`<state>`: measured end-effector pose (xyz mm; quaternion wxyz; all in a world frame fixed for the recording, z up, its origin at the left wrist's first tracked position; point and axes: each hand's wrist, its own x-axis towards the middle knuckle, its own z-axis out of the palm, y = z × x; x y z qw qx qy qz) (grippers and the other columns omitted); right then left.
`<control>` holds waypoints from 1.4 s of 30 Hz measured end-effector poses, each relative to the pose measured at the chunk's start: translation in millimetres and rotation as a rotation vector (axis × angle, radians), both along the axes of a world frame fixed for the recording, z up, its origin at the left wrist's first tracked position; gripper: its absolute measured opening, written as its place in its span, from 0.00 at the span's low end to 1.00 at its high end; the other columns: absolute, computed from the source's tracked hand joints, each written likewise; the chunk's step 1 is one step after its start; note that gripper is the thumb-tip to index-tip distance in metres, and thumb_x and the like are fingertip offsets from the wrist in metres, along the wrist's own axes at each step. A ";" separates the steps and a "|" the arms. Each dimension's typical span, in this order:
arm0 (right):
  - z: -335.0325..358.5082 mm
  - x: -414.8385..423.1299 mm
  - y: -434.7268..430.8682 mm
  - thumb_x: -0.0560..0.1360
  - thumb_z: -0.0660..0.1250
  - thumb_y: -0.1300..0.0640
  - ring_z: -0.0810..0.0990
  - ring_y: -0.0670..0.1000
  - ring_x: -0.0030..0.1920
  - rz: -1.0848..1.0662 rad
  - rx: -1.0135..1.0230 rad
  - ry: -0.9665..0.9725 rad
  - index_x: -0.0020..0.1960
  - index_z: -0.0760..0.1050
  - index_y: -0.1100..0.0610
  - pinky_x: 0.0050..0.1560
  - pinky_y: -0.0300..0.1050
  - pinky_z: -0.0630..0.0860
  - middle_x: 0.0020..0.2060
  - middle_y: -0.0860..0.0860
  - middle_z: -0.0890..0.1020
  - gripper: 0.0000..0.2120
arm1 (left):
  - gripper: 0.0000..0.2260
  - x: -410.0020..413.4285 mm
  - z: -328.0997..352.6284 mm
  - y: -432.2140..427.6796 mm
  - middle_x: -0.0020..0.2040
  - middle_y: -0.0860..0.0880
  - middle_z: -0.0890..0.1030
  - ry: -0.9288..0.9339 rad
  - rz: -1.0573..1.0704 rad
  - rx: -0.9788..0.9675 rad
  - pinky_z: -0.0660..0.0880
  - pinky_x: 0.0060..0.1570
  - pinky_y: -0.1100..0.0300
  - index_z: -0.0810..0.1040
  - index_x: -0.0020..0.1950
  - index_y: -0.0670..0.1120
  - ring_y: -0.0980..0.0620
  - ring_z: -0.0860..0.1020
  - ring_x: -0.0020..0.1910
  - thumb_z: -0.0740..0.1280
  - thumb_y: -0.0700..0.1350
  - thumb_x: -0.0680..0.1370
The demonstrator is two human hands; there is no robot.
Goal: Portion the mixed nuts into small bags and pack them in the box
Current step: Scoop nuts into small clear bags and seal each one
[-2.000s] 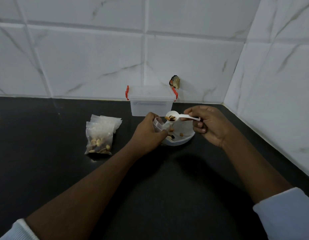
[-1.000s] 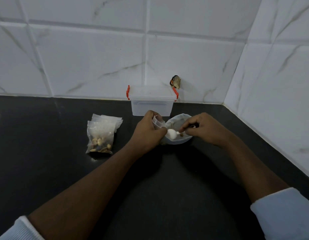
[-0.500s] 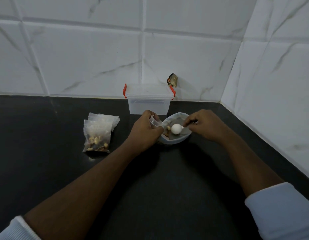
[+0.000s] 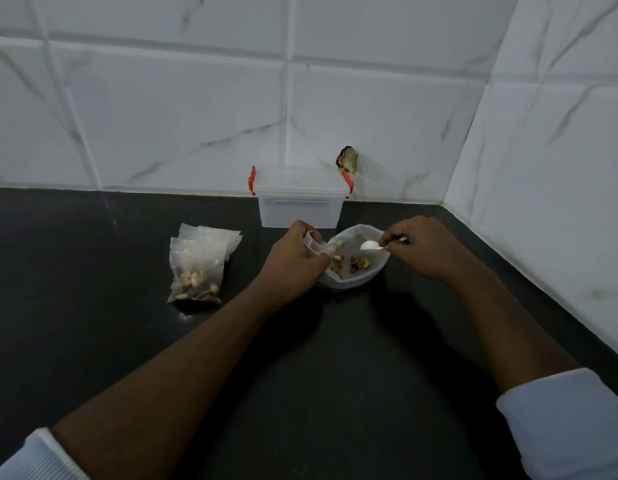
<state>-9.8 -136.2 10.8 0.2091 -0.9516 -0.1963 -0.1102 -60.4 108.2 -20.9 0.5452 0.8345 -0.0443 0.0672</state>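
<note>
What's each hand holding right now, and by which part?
The left hand grips a small clear bag near its open mouth; the right hand pinches the white spoon by its handle, scoop inside the bowl.

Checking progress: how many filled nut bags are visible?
1: the filled bag lies on the countertop left of the bowl, atop empty bags. The left hand grips a small bag beside the bowl; its contents are hidden. The lidded box may hold more.
</note>
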 end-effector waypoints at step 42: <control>-5.3 -14.1 31.7 0.77 0.71 0.68 0.85 0.55 0.52 0.358 0.637 0.361 0.57 0.85 0.58 0.48 0.43 0.79 0.52 0.54 0.87 0.11 | 0.19 -1.0 -5.1 -0.1 0.55 0.56 0.77 -0.062 -0.025 -0.022 0.82 0.49 0.59 0.69 0.63 0.52 0.55 0.80 0.53 0.74 0.44 0.77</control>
